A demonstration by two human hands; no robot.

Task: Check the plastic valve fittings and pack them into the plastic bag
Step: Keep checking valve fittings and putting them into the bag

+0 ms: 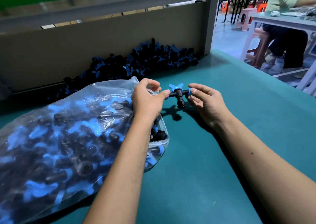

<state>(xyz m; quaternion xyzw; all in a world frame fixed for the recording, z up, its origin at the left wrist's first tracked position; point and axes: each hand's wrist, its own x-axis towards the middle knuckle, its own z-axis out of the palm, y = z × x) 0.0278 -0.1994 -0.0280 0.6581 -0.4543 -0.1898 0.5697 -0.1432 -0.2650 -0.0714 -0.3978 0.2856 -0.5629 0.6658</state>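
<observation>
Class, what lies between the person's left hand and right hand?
In the head view, a black T-shaped plastic valve fitting with blue butterfly handle, pinched between left hand and right hand.

A teal worktable runs under a grey back panel with a grey post at one o'clock. At two o'clock, pink plastic stools stand by a white table, where a seated person works.
</observation>
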